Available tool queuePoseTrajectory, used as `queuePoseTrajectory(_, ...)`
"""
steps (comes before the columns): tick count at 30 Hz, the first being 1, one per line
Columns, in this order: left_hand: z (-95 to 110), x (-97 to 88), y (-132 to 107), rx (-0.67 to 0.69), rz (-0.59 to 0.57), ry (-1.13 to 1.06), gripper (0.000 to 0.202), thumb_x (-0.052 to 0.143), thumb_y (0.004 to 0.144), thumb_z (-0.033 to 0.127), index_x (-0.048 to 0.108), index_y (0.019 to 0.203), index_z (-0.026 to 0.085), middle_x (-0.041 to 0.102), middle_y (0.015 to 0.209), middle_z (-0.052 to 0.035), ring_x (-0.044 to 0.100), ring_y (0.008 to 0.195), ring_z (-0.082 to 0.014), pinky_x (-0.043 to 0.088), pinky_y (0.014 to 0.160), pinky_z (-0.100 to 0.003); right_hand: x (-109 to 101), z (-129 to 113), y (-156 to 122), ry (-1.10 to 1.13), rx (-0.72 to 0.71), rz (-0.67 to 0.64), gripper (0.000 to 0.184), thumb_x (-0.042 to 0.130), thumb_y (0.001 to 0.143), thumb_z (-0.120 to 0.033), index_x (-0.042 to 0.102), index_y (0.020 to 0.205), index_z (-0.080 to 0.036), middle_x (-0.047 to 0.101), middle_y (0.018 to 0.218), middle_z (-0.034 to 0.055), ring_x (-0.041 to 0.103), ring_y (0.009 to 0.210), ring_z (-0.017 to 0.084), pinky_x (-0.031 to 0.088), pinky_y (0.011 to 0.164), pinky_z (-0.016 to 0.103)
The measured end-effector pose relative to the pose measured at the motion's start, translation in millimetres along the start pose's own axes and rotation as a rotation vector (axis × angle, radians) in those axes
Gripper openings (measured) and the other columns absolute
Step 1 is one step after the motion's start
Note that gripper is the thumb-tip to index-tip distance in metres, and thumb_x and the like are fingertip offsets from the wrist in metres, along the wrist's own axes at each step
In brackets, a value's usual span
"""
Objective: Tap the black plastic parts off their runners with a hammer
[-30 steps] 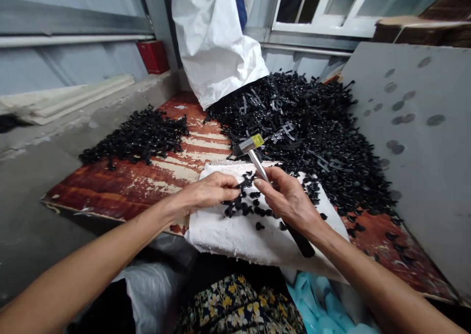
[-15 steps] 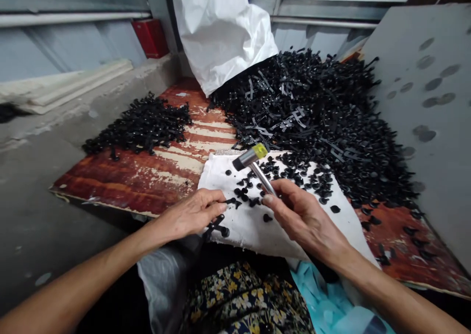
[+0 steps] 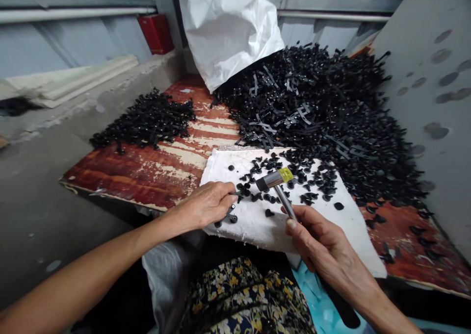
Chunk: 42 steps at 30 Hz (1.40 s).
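Observation:
My right hand (image 3: 324,236) is closed round the handle of a small mallet (image 3: 273,180). The mallet has a metal head with one black and one yellow face, held over the white cloth (image 3: 253,233). At the cloth's left side my left hand (image 3: 209,206) is closed on a black plastic part (image 3: 232,213) with round studs. Its fingers hide most of that part. Loose black round-headed pieces (image 3: 269,213) lie scattered over the cloth between and beyond both hands.
A large heap of black parts (image 3: 320,103) covers the back right of the worn red board (image 3: 121,177). A smaller pile (image 3: 147,120) lies at left. A white sack (image 3: 235,30) hangs behind. A grey spotted panel (image 3: 430,89) stands at right.
My right hand has moved right and nearer to me with the mallet. The left hand has shifted slightly right, still holding the black part, which is now turned differently. The view has shifted slightly.

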State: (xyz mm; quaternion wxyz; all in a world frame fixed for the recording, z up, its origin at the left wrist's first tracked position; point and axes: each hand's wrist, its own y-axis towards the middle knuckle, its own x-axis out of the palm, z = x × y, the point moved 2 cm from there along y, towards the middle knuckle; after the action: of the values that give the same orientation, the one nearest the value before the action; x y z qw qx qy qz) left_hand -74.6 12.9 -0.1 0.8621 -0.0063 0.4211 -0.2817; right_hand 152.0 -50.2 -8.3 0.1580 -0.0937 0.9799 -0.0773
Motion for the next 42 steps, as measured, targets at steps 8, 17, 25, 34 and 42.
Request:
queuePoseTrajectory(8,-10.1,-13.5,14.5,-0.069,0.013,-0.158,0.023,0.043,0.083,0.034,0.047,0.067,0.018,0.038,0.057,0.0056,0.034,0.052,-0.0085,0.024,0.049,-0.022,-2.6,7.3,-4.6,-0.003,0.019,-0.008,0.036,0.052,0.091,-0.047,0.062,0.108,-0.018,0.037,0.046,-0.0093,0.033,0.035,0.010,0.025,0.031,0.022)
queuePoseTrajectory(17,-13.3,-12.5,17.7,-0.098,0.011,-0.226,0.022,0.046,0.082,0.034,0.048,0.067,0.018,0.038,0.055,0.0060,0.034,0.049,-0.0078,0.023,0.048,-0.022,-2.4,10.7,-7.1,0.015,0.045,-0.013,0.038,0.051,0.090,-0.052,0.061,0.104,-0.019,0.037,0.046,-0.0092,0.032,0.035,0.010,0.023,0.032,0.022)
queuePoseTrajectory(25,-8.3,-12.5,17.8,-0.105,-0.009,-0.193,0.021,0.043,0.083,0.032,0.045,0.067,0.018,0.036,0.054,0.0066,0.031,0.048,-0.0076,0.022,0.046,-0.022,0.8,12.6,-7.9,0.056,0.086,-0.034,0.041,0.051,0.089,-0.054,0.059,0.107,-0.018,0.031,0.047,-0.0104,0.025,0.036,0.009,0.017,0.031,0.022)
queuePoseTrajectory(34,-10.3,-9.5,17.8,-0.037,0.049,-0.086,0.024,0.041,0.084,0.031,0.043,0.064,0.018,0.035,0.055,0.0057,0.033,0.050,-0.0080,0.023,0.047,-0.023,-0.5,5.3,-8.5,-0.176,-0.125,0.060,0.030,0.047,0.094,-0.037,0.061,0.111,-0.017,0.063,0.074,0.0037,0.064,0.071,0.019,0.055,0.061,0.029)
queuePoseTrajectory(42,-1.1,-12.5,13.4,-0.046,0.112,0.054,0.021,0.040,0.084,0.027,0.047,0.066,0.018,0.039,0.054,0.0048,0.037,0.050,-0.0087,0.024,0.049,-0.023,4.7,-10.2,17.0,-0.628,-0.680,0.128,0.053,0.037,0.089,-0.004,0.044,0.141,-0.013,0.066,0.106,0.0176,0.069,0.086,0.024,0.058,0.074,0.040)
